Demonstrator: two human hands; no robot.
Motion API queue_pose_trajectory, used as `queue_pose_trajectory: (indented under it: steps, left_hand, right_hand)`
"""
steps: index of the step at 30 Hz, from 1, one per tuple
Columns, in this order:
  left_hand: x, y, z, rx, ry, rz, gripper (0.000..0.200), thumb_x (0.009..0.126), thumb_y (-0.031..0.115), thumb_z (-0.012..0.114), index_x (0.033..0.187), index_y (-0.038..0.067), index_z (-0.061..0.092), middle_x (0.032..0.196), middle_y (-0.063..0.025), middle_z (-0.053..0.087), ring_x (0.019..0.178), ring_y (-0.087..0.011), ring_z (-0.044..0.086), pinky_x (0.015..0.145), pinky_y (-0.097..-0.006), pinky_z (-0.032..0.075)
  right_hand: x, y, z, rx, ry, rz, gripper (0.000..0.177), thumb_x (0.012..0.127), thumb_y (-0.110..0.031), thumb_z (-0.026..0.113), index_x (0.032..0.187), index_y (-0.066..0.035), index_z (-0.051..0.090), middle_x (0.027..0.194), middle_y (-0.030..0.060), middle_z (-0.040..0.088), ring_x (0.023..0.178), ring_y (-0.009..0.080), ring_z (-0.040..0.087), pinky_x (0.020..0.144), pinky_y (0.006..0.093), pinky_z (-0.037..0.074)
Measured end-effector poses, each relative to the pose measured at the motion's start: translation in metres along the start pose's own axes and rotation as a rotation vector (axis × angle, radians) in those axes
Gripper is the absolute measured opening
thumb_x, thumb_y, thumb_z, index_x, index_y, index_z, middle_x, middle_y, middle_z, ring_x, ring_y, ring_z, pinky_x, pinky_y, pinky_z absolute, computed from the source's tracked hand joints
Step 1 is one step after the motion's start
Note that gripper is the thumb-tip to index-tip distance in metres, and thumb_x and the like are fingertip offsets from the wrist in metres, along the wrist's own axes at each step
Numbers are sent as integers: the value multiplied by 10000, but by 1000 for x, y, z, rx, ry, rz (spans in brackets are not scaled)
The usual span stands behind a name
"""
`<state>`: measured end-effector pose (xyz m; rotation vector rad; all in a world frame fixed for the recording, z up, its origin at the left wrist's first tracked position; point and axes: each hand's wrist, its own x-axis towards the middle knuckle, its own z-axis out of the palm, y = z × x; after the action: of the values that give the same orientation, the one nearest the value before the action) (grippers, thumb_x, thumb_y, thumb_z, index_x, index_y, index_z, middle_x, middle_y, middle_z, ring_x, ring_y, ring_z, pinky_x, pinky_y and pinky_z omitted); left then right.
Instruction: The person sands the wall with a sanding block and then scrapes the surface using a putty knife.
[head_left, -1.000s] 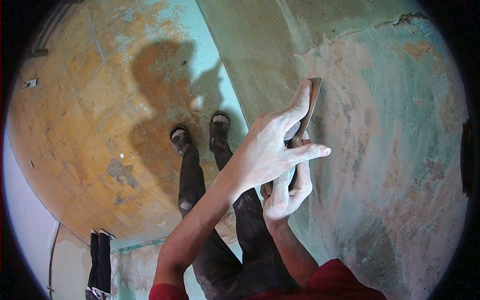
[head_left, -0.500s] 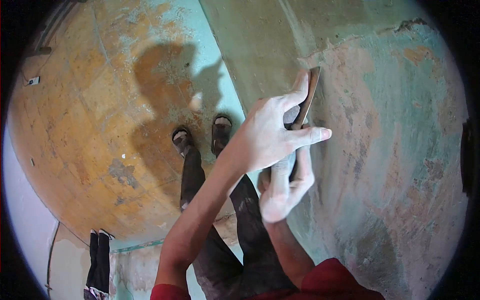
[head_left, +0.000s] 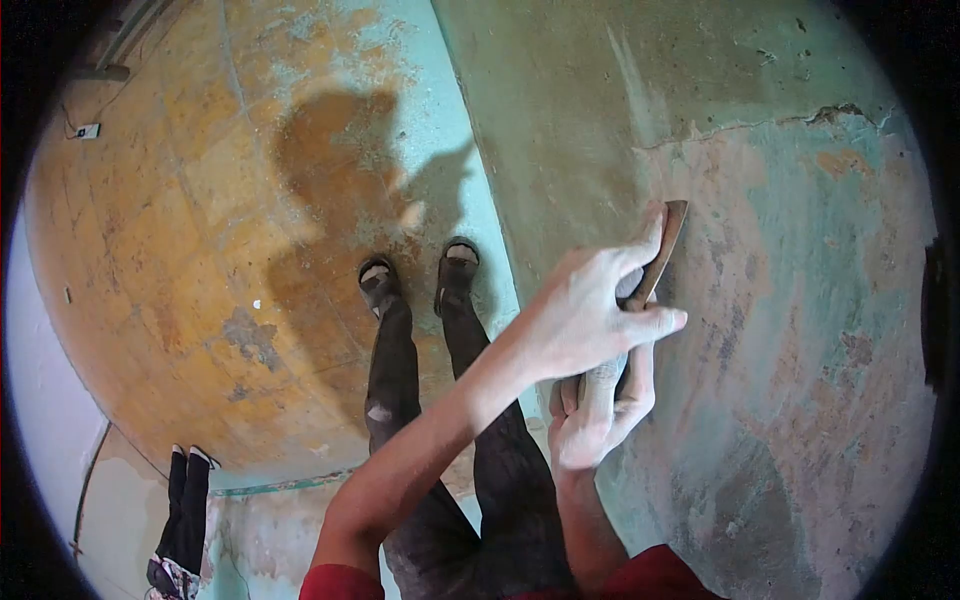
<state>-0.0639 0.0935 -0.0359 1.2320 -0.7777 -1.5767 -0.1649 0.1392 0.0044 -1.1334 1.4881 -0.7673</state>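
Observation:
A scraper (head_left: 664,252) with a wide, worn blade is seen nearly edge-on, held against the patchy wall (head_left: 790,300). My left hand (head_left: 585,310) lies over it, fingertips near the blade's far corner and thumb stretched along its near side. Below, my right hand (head_left: 605,420) is wrapped around the handle, which is partly hidden by the fingers and by the left hand. Pale dust coats both hands. Around the blade the wall shows pinkish and greenish scraped patches, with smoother olive paint farther up.
A jagged crack (head_left: 840,112) crosses the upper wall. My sandalled feet (head_left: 376,275) stand on the stained orange floor (head_left: 180,270). At the lower left are another person's dark-trousered legs (head_left: 185,510). A small white box with a cord (head_left: 88,131) lies at the upper left.
Both hands and the scraper have moved down along the wall, keeping their hold. The whole view has shifted slightly, so the floor and wall appear farther right.

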Motion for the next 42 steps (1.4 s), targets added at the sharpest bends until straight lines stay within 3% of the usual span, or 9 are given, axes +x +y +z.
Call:
queue_pose_trajectory:
  steps: [7,9,15,19,25,26,32,36,42]
  left_hand:
    - [19,-8,-15,-114,100,129,785,796,242,768,1441,-24,408,841,-72,632,786,-118,547,794,-275,479]
    - [6,12,-12,38,11,1,800,808,224,763,1460,-26,372,1008,-128,675,877,-151,591,862,-312,488]
    - [33,14,-43,58,47,54,828,812,273,760,1455,-49,351,905,-111,688,812,-135,595,779,-309,509]
    - [18,12,-9,156,153,139,823,801,280,758,1432,-76,368,1190,-182,663,962,-140,633,984,-320,458]
    - [34,26,-49,31,-7,-70,742,798,249,757,1402,-45,443,961,-96,667,896,-104,562,868,-278,470]
    - [30,10,-34,2,127,150,741,800,229,756,1407,-48,434,890,-75,659,832,-84,537,823,-274,475]
    - [46,36,-68,33,-5,-16,801,805,242,759,1443,-50,373,1070,-143,685,956,-143,597,918,-295,464]
    - [34,21,-44,18,115,121,777,806,290,752,1425,-41,418,1149,-197,675,992,-223,639,980,-336,444]
    - [60,29,-67,-27,110,119,682,818,257,744,1375,-44,490,922,-89,686,878,-148,607,853,-308,484]
  right_hand:
    - [15,7,31,17,71,-21,424,980,-154,519,1354,40,474,715,-39,513,534,4,416,438,205,273]
    - [9,-9,19,68,41,17,407,976,-151,529,1334,38,488,672,-47,508,502,10,406,421,215,280]
    - [28,-4,37,108,-27,27,363,977,-139,513,1293,41,498,654,-33,520,477,15,411,409,211,283]
    - [18,-22,16,133,-35,74,456,972,-138,524,1387,33,438,699,-21,535,469,13,396,410,197,264]
    - [38,-13,49,198,-20,27,351,966,-123,542,1278,33,511,685,-38,507,495,14,403,413,209,287]
    - [30,-15,45,137,20,20,354,965,-113,535,1285,34,504,688,-39,508,495,15,404,413,209,288]
    - [55,-27,61,140,-66,-6,287,954,-97,525,1216,19,536,664,-43,495,489,20,400,408,220,282]
    - [35,-21,56,77,-1,-34,364,966,-113,522,1309,10,507,666,-57,483,494,19,400,410,218,278]
    - [67,-34,70,61,-68,-73,324,966,-107,498,1266,10,531,640,-59,461,476,7,366,393,219,263]
